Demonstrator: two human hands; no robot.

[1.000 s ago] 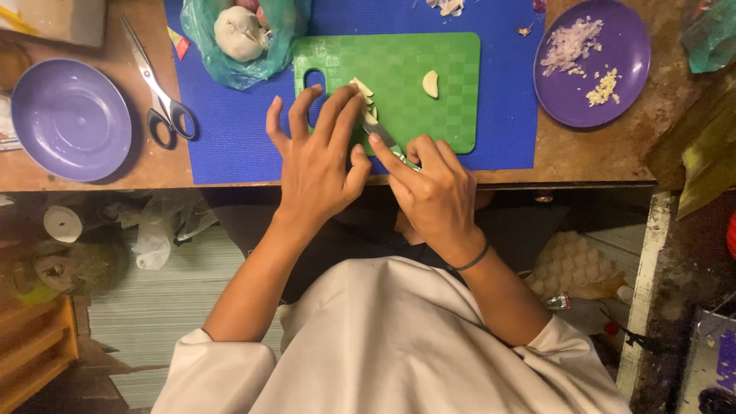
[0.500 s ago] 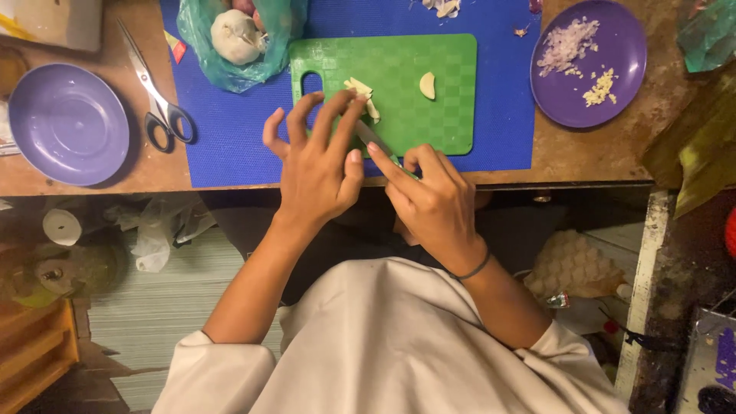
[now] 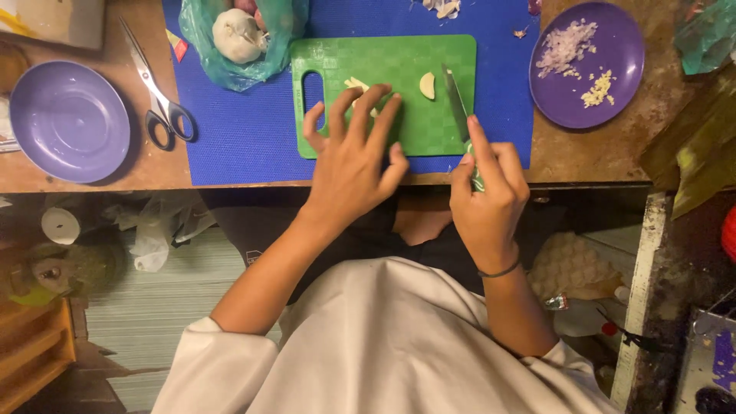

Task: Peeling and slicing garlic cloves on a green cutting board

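Head view: right hand (image 3: pixel 487 192) grips knife (image 3: pixel 457 103); left hand (image 3: pixel 354 153) spread, apparently pinning garlic (image 3: pixel 357 85).

The knife (image 3: pixel 458 103) handle is being hidden inside the right hand (image 3: pixel 487 203). Part of the pale pieces (image 3: pixel 356 84) on the green cutting board (image 3: pixel 399 61) is being covered by the left hand's fingers (image 3: pixel 360 115).

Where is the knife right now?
In the head view the knife is in the right hand, its blade lying on the right part of the green cutting board, just right of a garlic piece.
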